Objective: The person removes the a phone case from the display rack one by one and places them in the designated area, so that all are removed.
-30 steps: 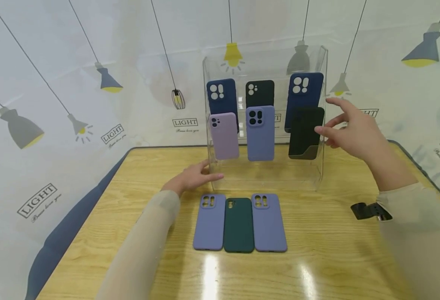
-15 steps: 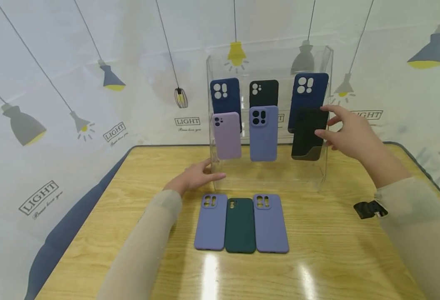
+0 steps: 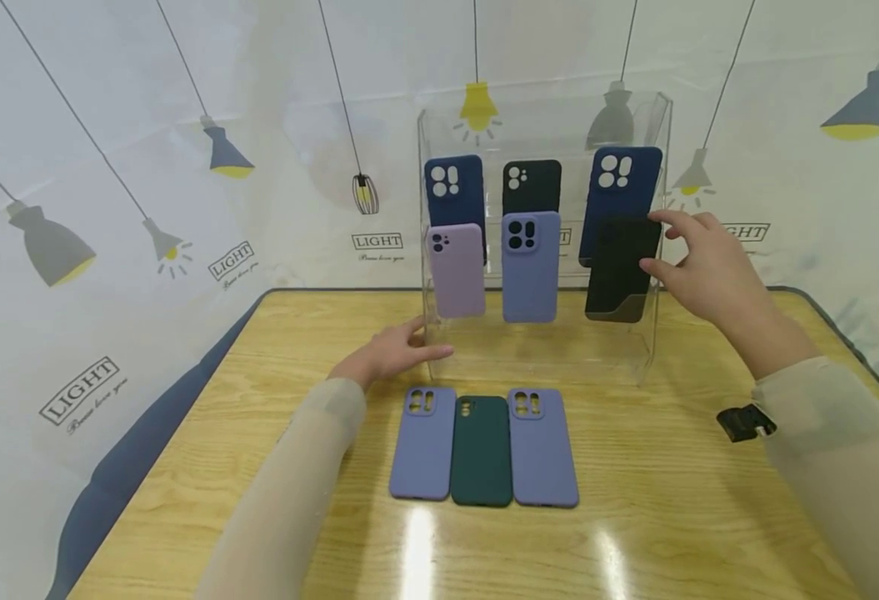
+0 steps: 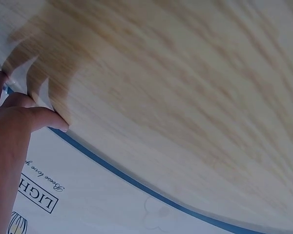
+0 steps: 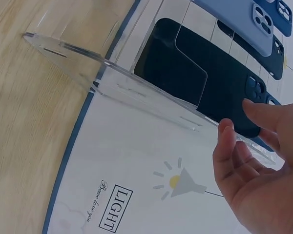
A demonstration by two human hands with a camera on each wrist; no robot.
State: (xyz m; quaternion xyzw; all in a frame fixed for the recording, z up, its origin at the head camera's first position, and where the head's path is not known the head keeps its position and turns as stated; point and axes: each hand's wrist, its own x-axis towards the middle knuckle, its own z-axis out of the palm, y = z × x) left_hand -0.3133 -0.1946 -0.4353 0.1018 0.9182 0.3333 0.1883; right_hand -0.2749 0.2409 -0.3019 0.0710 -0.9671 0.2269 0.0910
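Note:
My right hand [image 3: 716, 271] has its thumb on the face of a black phone case [image 3: 621, 262] and its index fingertip at the case's top right corner. In the right wrist view, the thumb and index finger pinch the camera end of that case [image 5: 224, 92], while the other fingers [image 5: 227, 151] curl loosely below. The case leans in the lower right pocket of a clear acrylic display stand [image 3: 544, 346]. My left hand [image 3: 390, 352] holds the stand's lower left side, thumb in front, fingers partly hidden. The left wrist view shows this hand [image 4: 12, 129] at the frame's edge.
The stand also bears a lilac case [image 3: 457, 275], a periwinkle case [image 3: 531, 271], two blue cases and another black case. Before it on the wooden table [image 3: 656, 500] lie two purple cases and a green case [image 3: 481, 454], side by side. A patterned wall covering [image 3: 282, 125] hangs behind.
My right index fingertip has come down from beside the stand onto the black case's top corner, with the thumb staying near its face. My left hand keeps its place at the stand.

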